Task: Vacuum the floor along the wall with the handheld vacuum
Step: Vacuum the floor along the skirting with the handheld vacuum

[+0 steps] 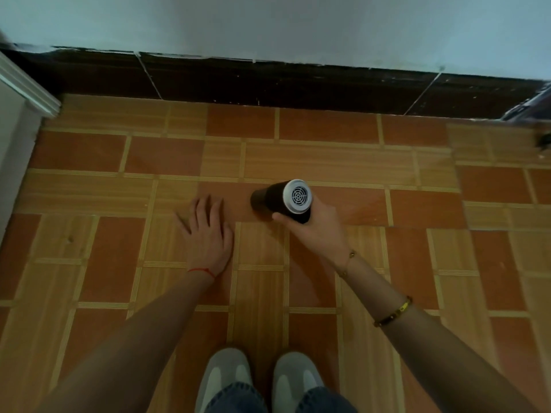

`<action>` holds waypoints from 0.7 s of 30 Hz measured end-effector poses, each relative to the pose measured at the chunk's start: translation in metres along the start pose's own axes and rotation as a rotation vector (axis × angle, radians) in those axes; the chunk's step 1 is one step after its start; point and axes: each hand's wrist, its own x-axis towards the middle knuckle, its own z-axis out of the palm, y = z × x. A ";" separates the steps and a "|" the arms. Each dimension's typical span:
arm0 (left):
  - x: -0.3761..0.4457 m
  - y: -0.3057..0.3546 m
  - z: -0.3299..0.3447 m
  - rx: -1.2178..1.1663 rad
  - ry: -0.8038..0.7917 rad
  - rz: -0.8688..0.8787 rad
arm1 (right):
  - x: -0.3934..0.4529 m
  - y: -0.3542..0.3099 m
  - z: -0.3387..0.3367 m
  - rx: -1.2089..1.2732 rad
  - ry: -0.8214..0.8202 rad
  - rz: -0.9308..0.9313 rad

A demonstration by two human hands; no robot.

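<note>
Floor (pixel 98 257): patchwork of terracotta-orange and tan wood-grain rectangles, divided by pale yellow strips. Skirting (pixel 268 81), at 12 o'clock: dark brown, with thin white joints. Wall (pixel 298 25): pale blue-grey. Handheld vacuum (pixel 281 200): black barrel, light grey end cap with a dark radial grille. Shoes (pixel 226 374), at 6 o'clock: grey with white panels. Left-wrist thread (pixel 202 271): red.
</note>
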 end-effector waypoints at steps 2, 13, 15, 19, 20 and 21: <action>-0.001 0.000 -0.002 0.009 0.000 0.000 | 0.001 0.003 -0.003 0.019 0.049 0.014; -0.001 -0.001 -0.002 0.008 0.013 0.009 | -0.004 0.006 -0.007 0.091 0.062 0.041; -0.002 -0.001 -0.002 0.000 0.011 0.008 | -0.009 0.006 -0.005 0.087 0.005 0.033; -0.002 -0.002 -0.002 -0.001 0.008 0.010 | -0.018 0.009 -0.008 0.031 0.043 -0.004; -0.002 -0.001 -0.002 -0.002 0.011 0.009 | -0.020 0.011 -0.010 0.010 0.073 -0.004; -0.002 -0.001 -0.002 -0.001 0.015 0.006 | -0.021 0.013 -0.012 -0.008 0.104 -0.001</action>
